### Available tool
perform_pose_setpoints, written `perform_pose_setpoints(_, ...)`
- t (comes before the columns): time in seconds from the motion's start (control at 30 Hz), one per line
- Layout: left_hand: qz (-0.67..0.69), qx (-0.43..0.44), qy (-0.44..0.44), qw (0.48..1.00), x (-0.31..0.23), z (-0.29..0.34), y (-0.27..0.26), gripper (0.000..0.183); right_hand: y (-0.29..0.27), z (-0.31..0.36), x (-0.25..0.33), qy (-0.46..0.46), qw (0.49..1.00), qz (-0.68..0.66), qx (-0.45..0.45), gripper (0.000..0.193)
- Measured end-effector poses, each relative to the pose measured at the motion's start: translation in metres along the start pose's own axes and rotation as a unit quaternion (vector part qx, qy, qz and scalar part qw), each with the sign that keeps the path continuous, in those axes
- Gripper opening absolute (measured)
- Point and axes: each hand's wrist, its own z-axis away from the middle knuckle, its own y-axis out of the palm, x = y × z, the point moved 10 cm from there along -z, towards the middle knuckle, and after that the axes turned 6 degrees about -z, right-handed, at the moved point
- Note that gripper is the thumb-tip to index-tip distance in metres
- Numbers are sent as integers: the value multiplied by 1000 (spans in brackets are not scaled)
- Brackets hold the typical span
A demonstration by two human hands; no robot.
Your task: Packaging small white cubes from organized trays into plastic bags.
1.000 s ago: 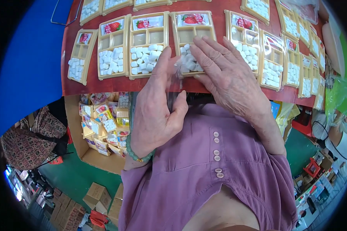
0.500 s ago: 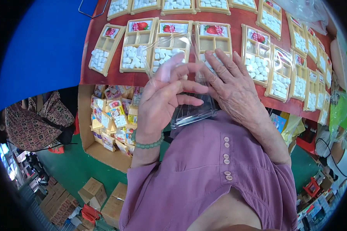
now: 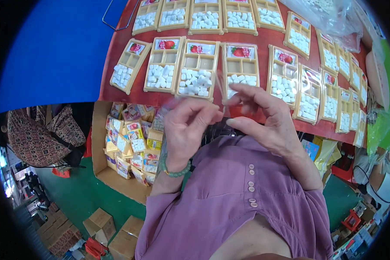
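Note:
My left hand (image 3: 184, 130), with a green bead bracelet at the wrist, pinches thumb and fingers together just before the table's front edge. A thin, clear plastic cover (image 3: 221, 89) rises from those fingertips, seen almost edge-on and hard to make out. My right hand (image 3: 271, 123) faces it, its thumb and curled fingers apart; whether a fingertip touches the plastic is unclear. Beyond my hands stands a row of cream compartment trays. The nearest tray (image 3: 240, 66) carries white marshmallow-like pieces (image 3: 242, 80) and a strawberry-printed packet (image 3: 240, 52).
Several more filled trays (image 3: 206, 21) cover the red table (image 3: 125, 86); some at the right have shiny clear covers (image 3: 310, 93). A cardboard box (image 3: 117, 182) of packed trays stands below at left. A large clear bag (image 3: 333, 21) lies far right.
Both hands have drawn in around the clear plastic; the left fingers have closed into a pinch. My right hand has turned from lying flat to thumb and fingers apart. The view has shifted slightly.

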Motion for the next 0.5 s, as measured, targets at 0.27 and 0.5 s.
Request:
perform_pose_setpoints(0.27, -150, 42, 265, 952, -58, -6, 1, 18, 24, -18, 46, -207, 963, 168, 28, 22)
perform_pose_setpoints(0.5, -281, -79, 239, 926, -54, -15, -39, 41, 8, -42, 60, -400, 853, 324, -86, 30)
